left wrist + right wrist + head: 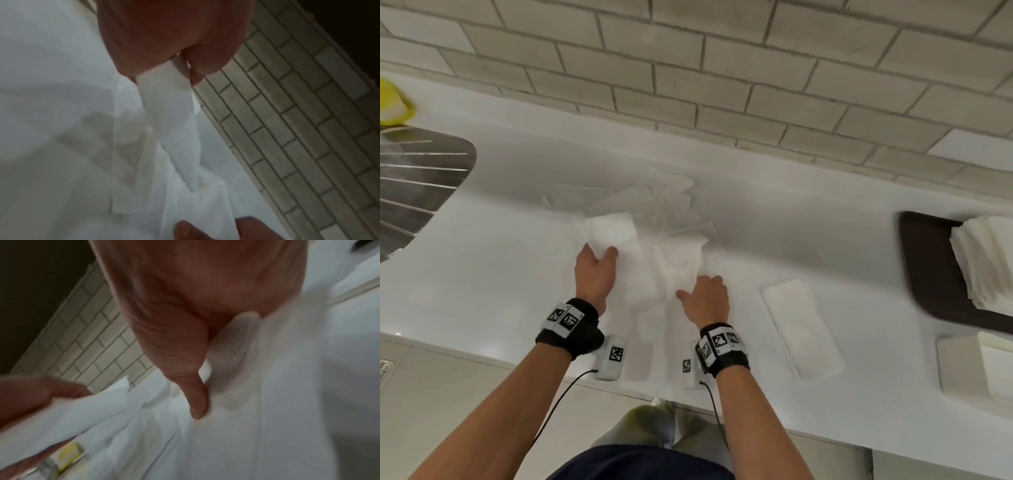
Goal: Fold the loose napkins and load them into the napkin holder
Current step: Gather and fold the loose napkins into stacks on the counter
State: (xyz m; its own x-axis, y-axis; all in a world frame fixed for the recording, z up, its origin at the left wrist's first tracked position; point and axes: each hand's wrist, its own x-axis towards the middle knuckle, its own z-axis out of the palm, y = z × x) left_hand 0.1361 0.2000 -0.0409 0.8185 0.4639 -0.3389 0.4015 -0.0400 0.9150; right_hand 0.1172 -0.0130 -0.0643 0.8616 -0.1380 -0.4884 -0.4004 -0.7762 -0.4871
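Napkin (616, 228) lifted off the desk (808, 233), pinched between the left hand (595, 274) and the right hand (705, 298), both gripping it; best draw it taut and match edges before creasing.

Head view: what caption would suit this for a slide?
Left hand pinches a loose napkin while right hand grips another on the white counter.

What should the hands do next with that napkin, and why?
Probably the left hand should carry its pinched edge of the napkin across to the right hand, which holds the other part down on the counter. The sheet is lifted and not yet folded; one folded napkin already lies to the right.
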